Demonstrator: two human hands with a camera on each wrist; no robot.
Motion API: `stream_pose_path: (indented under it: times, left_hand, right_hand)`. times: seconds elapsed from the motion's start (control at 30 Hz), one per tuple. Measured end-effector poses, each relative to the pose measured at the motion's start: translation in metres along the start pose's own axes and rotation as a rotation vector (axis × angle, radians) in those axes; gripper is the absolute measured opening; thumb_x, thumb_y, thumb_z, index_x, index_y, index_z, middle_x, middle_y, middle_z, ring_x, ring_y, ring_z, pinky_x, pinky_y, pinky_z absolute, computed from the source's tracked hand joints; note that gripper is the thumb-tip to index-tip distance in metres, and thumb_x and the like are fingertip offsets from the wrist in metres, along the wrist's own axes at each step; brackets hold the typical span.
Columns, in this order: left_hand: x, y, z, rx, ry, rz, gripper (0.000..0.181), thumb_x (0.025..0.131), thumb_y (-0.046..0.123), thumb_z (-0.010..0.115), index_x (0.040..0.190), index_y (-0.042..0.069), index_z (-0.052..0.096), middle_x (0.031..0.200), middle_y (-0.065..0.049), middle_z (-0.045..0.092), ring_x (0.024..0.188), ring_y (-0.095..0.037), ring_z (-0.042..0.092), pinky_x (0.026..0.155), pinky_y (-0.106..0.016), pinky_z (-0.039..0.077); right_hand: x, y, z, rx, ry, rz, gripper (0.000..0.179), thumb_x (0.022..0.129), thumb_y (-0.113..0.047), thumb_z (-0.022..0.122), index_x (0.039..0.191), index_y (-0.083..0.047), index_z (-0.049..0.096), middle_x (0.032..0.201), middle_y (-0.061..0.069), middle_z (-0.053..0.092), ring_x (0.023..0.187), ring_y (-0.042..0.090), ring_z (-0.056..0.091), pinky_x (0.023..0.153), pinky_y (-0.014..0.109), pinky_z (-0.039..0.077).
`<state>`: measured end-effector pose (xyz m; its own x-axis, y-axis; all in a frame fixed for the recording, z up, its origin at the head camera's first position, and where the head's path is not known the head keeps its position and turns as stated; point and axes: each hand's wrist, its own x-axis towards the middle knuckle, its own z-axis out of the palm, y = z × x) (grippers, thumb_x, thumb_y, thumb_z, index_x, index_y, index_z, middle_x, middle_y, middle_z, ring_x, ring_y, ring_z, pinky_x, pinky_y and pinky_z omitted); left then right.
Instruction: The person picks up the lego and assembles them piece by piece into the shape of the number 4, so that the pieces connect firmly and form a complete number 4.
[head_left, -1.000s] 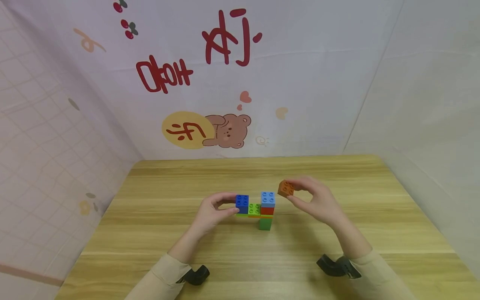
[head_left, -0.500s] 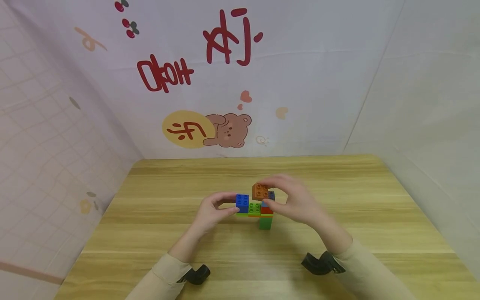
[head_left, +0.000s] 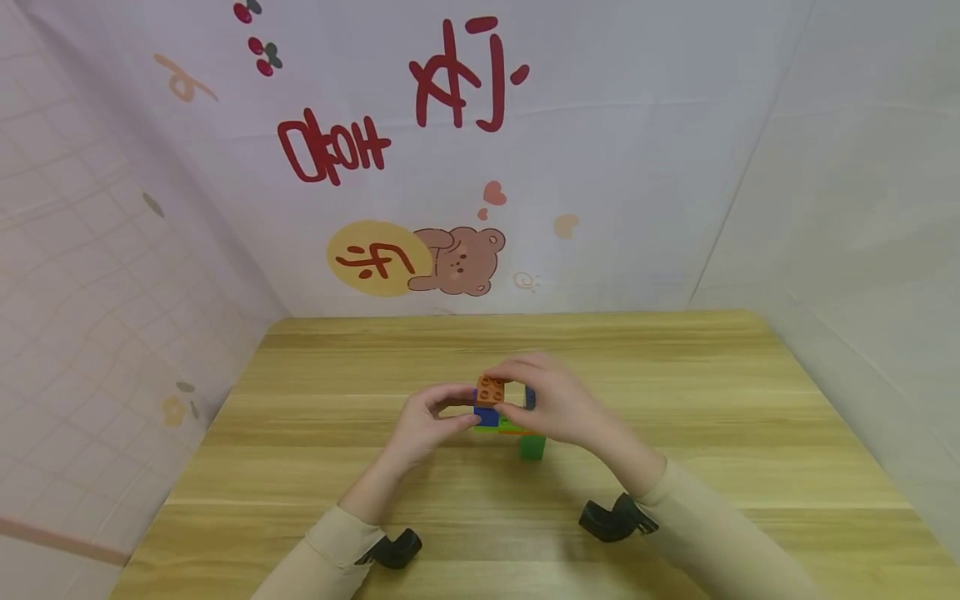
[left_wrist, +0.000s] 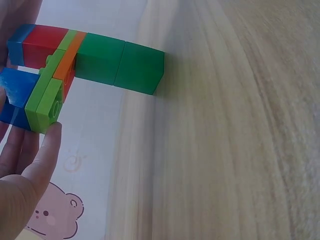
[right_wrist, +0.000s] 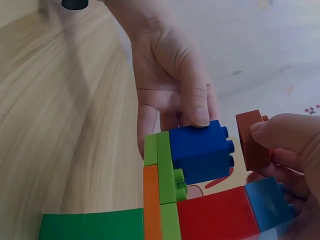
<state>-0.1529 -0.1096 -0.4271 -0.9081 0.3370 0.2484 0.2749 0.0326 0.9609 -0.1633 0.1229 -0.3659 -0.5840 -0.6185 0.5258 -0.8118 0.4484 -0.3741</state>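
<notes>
My left hand pinches a dark blue toy building brick at the raised left end of a block structure. That brick sits on light green pieces, with an orange plate beneath them. Two green bricks form the standing column. Above the column rise a red brick and a light blue brick. Between thumb and fingers, my right hand holds a brownish-orange brick, studs up. It hovers over the dark blue brick's studs; a small gap shows in the right wrist view.
A wooden table lies under the structure, backed by a white printed cloth. Black curved wrist mounts stick out from both sleeves above the tabletop.
My right hand has carried the brownish-orange brick leftward, past the light blue brick, to above the dark blue one. My left hand stays where it was on the dark blue brick.
</notes>
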Motion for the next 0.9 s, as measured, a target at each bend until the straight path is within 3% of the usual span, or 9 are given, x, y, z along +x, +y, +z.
stream_pose_path:
  times: [0.27, 0.47, 0.63, 0.9]
  left_hand:
    - [0.0001, -0.0002, 0.0007, 0.012, -0.004, 0.014, 0.035, 0.085, 0.001, 0.076, 0.119, 0.000, 0.068, 0.115, -0.014, 0.069, 0.111, -0.027, 0.062, 0.101, -0.057, 0.043]
    - [0.0001, -0.0011, 0.0015, 0.003, -0.008, 0.023, 0.035, 0.086, 0.001, 0.076, 0.120, -0.001, 0.068, 0.115, -0.014, 0.069, 0.111, -0.024, 0.062, 0.103, -0.055, 0.043]
    - [0.0004, -0.0046, 0.0033, -0.005, 0.007, 0.042, 0.036, 0.086, -0.002, 0.075, 0.121, -0.003, 0.067, 0.116, -0.015, 0.069, 0.110, -0.021, 0.062, 0.102, -0.051, 0.045]
    - [-0.0016, -0.0067, 0.0080, -0.052, 0.029, 0.042, 0.035, 0.087, -0.002, 0.074, 0.121, -0.004, 0.067, 0.118, -0.018, 0.067, 0.110, -0.019, 0.061, 0.090, -0.042, 0.055]
  right_hand:
    - [0.0025, 0.0013, 0.0028, 0.017, -0.038, 0.050, 0.039, 0.079, -0.016, 0.085, 0.115, -0.007, 0.072, 0.108, 0.002, 0.069, 0.104, 0.022, 0.062, 0.092, 0.039, 0.052]
    - [0.0040, 0.0008, 0.0022, 0.011, -0.076, 0.058, 0.038, 0.082, -0.019, 0.083, 0.116, -0.008, 0.072, 0.109, 0.001, 0.069, 0.102, 0.020, 0.063, 0.089, 0.037, 0.053]
    - [0.0039, 0.0004, 0.0015, -0.004, -0.089, 0.050, 0.037, 0.083, -0.020, 0.082, 0.117, -0.009, 0.072, 0.109, 0.001, 0.069, 0.100, 0.019, 0.063, 0.087, 0.036, 0.054]
    - [0.0032, 0.0035, 0.0017, 0.007, -0.084, 0.029, 0.036, 0.082, -0.018, 0.083, 0.115, -0.008, 0.073, 0.106, 0.001, 0.069, 0.095, 0.017, 0.064, 0.083, 0.034, 0.055]
